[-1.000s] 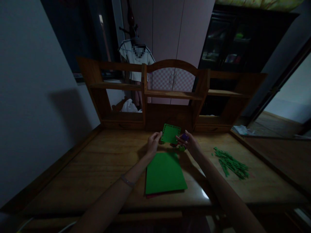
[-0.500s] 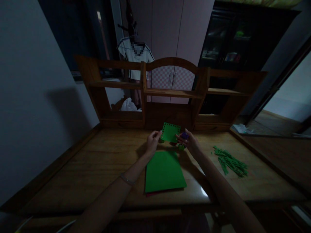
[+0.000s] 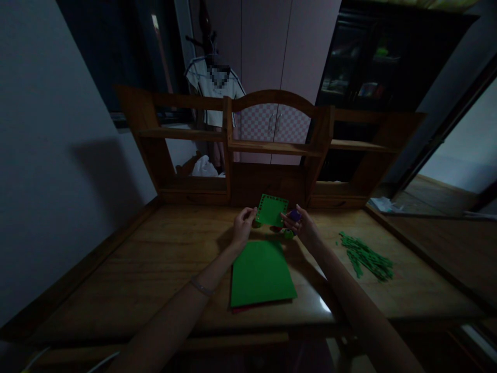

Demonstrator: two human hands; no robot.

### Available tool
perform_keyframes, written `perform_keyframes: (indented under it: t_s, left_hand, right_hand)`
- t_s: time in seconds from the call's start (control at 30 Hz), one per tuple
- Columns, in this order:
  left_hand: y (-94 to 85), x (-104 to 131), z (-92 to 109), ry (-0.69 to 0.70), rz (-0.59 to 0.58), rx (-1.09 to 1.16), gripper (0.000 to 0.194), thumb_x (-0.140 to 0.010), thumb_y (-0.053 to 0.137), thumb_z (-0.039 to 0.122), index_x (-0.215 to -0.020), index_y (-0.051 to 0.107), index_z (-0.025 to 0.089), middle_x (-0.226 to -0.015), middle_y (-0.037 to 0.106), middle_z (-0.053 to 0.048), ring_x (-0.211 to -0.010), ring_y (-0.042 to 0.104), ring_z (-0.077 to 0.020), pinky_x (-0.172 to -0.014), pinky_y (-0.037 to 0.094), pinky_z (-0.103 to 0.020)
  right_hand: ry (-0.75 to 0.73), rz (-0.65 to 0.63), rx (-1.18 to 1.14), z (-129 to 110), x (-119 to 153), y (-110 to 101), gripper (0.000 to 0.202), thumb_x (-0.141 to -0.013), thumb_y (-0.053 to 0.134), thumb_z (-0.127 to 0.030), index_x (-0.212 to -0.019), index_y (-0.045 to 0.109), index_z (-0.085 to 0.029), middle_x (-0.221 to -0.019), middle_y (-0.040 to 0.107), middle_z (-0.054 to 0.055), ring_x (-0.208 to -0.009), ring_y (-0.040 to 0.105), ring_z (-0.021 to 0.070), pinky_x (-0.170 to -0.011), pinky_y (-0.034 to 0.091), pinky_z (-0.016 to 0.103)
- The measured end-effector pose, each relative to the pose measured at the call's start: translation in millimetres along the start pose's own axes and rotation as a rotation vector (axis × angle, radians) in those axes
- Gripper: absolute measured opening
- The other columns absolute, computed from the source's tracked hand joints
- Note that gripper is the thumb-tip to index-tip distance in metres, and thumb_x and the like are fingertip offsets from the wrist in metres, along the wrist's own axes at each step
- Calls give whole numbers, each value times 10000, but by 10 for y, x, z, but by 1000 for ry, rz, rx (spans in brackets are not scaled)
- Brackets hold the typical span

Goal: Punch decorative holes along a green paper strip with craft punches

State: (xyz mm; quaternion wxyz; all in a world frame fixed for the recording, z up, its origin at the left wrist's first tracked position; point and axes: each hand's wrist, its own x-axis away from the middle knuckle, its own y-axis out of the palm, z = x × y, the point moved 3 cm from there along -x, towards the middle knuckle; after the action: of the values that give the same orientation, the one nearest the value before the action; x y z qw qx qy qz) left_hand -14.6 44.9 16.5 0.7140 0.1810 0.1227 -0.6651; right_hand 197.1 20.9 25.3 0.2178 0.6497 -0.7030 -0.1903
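A square of green paper (image 3: 272,210) with small holes along its edges is held up above the desk. My left hand (image 3: 243,224) pinches its left edge between thumb and fingers. In my right hand (image 3: 305,226) is a small purple object (image 3: 295,215), perhaps a paper punch; its details are too dark to make out. The fingertips of that hand touch the paper's right edge. Behind and below the paper, partly hidden, sit a small green round item (image 3: 288,233) and a reddish one. Between my forearms lies a stack of green sheets (image 3: 262,274), with red showing underneath.
A heap of narrow green strips (image 3: 367,256) lies at the right on the wooden desk (image 3: 155,259). Along the desk's back edge stands a wooden shelf unit (image 3: 275,147) with drawers. A wall (image 3: 50,155) rises at the left.
The view has shifted very slightly. Both hands keep their hold on the paper and the purple object, and the paper's tilt is a little different.
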Motion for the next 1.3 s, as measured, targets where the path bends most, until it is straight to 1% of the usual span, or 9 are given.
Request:
perform_keyframes:
  t_s: [0.13, 0.27, 0.47, 0.67, 0.97, 1.13, 1.3]
  left_hand:
    - [20, 2, -30, 5, -28, 12, 310, -793, 555, 478, -703, 573, 182, -668, 517, 8, -651, 494, -120, -601, 387, -209]
    - [38, 6, -42, 6, -38, 3, 306, -794, 556, 478, -736, 588, 179, -687, 548, 3, -659, 511, -121, -608, 395, -209]
    - [59, 28, 22, 12, -55, 9, 318, -781, 562, 494, -753, 600, 180, -702, 572, -8, -673, 532, -132, -631, 408, -227]
    - [58, 36, 62, 5, -39, 10, 318, -770, 570, 496, -740, 604, 181, -700, 578, -7, -677, 537, -134, -639, 408, -234]
    - [48, 40, 55, -5, -34, 5, 319, -768, 576, 486, -755, 618, 170, -721, 596, -23, -698, 548, -143, -636, 423, -230]
    - [33, 35, 60, -13, -26, -2, 310, -753, 599, 470, -780, 641, 164, -740, 620, -34, -713, 566, -150, -652, 429, -239]
    - [27, 27, 42, -8, -20, -22, 300, -753, 603, 457, -793, 653, 164, -744, 635, -35, -705, 575, -149, -655, 431, -245]
  right_hand:
    - [20, 25, -50, -7, 5, -9, 197, -775, 643, -364, -769, 518, -212, -728, 673, 13, -861, 687, 229, -602, 588, 245]
    - [12, 4, -92, -16, 8, -20, 195, -776, 639, -367, -749, 536, -203, -730, 666, 10, -899, 677, 229, -612, 587, 229]
    - [10, 0, -125, -39, 27, -22, 182, -771, 644, -354, -773, 547, -200, -751, 675, 13, -908, 674, 228, -611, 590, 227]
    - [3, 17, -130, -42, 29, -15, 185, -774, 637, -354, -762, 536, -199, -741, 676, 12, -896, 678, 227, -605, 593, 231]
    - [-2, 16, -125, -56, 47, 2, 193, -757, 664, -343, -801, 520, -221, -743, 674, -7, -899, 677, 222, -603, 594, 233]
    - [17, 30, -120, -66, 69, 15, 193, -769, 652, -348, -776, 511, -217, -746, 681, 2, -901, 677, 217, -618, 594, 232]
    - [0, 11, -136, -63, 64, 8, 175, -773, 646, -337, -785, 517, -219, -743, 682, 2, -887, 681, 215, -616, 593, 236]
